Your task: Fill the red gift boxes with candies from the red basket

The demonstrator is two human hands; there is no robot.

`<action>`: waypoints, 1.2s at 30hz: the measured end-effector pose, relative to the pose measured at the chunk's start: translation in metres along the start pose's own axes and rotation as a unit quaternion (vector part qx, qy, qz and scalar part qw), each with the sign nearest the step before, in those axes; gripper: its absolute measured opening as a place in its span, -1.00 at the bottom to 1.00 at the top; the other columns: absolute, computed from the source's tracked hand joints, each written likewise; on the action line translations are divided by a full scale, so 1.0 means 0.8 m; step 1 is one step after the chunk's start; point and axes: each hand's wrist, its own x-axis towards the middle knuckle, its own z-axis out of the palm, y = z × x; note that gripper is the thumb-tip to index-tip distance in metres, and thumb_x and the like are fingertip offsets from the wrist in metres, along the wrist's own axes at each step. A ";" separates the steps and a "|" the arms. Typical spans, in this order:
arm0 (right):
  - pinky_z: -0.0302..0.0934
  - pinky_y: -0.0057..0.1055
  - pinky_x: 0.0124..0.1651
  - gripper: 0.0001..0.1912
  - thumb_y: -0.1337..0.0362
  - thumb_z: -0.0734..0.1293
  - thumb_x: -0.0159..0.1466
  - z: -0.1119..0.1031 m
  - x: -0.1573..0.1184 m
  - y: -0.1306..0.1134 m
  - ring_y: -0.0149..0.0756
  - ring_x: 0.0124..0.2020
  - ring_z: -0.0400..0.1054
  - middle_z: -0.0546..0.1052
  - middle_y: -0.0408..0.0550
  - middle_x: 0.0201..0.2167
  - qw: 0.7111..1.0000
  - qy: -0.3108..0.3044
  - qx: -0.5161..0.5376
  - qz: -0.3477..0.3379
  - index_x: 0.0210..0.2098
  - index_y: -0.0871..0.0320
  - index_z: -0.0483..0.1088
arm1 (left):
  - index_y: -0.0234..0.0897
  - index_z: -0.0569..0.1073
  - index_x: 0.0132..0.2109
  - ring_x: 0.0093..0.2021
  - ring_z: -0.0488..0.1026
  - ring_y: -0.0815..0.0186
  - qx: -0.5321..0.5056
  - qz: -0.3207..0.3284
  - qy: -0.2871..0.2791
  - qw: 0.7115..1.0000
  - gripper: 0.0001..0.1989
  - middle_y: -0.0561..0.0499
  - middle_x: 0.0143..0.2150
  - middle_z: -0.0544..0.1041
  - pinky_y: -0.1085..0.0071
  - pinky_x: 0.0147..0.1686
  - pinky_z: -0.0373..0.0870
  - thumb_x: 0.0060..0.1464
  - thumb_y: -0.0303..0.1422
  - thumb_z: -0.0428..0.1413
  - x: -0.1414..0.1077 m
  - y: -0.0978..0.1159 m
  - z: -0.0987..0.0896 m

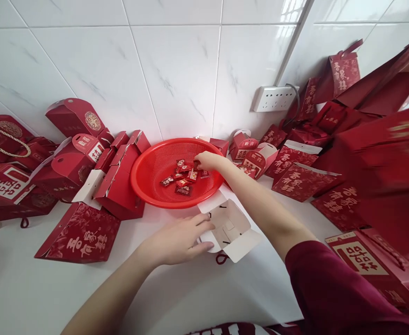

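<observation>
A small gift box (230, 228) stands with its top flaps open, white inside, with small dark slots in its walls; no contents show. At its left side, my left hand (178, 237) holds the edge between fingers and thumb. My right hand (207, 161) reaches over the far right rim of a red plastic basket (148, 186). Its fingertips are pinched at a small dark red wrapped candy (196, 164), partly hidden by the fingers. Several wrapped candies (183, 190) lie on the basket's bottom, just below that hand.
Red gift boxes (82, 232) stand grouped on the left. More boxes (290, 181) crowd the right side, beside large red bags (392, 186) that rise near the right edge. A white power strip (274, 98) is on the tiled wall (180, 70) behind the white tabletop (162, 298).
</observation>
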 end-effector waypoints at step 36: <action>0.26 -0.35 -0.05 -0.74 0.35 0.24 0.35 -0.030 -0.274 -0.070 -0.24 -0.07 0.46 0.58 -0.09 -0.07 0.963 0.110 0.203 -0.138 -0.04 0.08 0.49 | -0.21 0.51 -0.29 -0.34 0.42 0.29 0.021 0.006 0.064 0.998 -0.73 0.05 -0.33 0.52 0.38 -0.38 0.21 0.21 -0.43 -0.09 0.020 -0.016 0.002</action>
